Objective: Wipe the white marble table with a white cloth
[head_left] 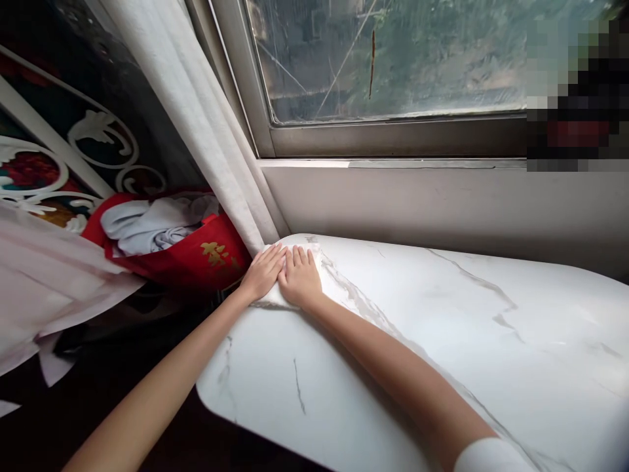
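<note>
Both my hands lie flat on a white cloth (275, 300) at the far left corner of a white marble-patterned table (393, 406). My left hand (264, 271) rests on the cloth's left part with its fingers stretched forward. Beside it, touching near the thumbs, my right hand (301, 275) presses palm down, fingers extended. Most of the cloth is hidden beneath the hands; its front edge and a bit of its far right corner show.
Left of the table stands a red bag (196, 262) with gold lettering, holding pale grey fabric (152, 219). A white curtain (196, 111) hangs at the table's corner. Behind is a window (417, 65) above a wall. Pink fabric (49, 275) drapes at far left.
</note>
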`<action>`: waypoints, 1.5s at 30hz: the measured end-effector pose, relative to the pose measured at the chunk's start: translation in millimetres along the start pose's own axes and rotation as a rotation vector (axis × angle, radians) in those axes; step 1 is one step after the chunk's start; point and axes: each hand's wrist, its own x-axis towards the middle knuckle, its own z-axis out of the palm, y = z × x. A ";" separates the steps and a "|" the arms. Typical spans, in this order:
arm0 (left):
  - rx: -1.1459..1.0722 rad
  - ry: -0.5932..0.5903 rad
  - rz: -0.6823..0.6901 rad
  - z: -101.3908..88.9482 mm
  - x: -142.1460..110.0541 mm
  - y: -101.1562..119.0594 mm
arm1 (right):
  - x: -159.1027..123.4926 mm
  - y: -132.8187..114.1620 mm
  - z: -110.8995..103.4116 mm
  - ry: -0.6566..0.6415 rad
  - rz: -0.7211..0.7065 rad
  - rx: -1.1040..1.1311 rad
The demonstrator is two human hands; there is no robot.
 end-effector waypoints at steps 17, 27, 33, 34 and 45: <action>0.134 -0.044 0.118 -41.4 -158.1 31.2 | -124.7 -78.9 -30.3 -0.202 -0.051 0.443; 0.163 -0.088 0.014 1.4 22.7 19.7 | 6.4 21.5 -7.5 -0.012 0.031 0.096; 0.120 -0.056 0.058 21.5 96.7 58.7 | 35.4 86.3 -21.7 0.008 0.156 -0.053; 0.110 -0.047 0.060 23.2 101.0 64.7 | 35.2 92.9 -24.4 0.014 0.160 -0.064; 0.076 -0.029 0.076 19.0 46.7 107.9 | -28.3 87.7 -45.8 0.009 0.113 -0.035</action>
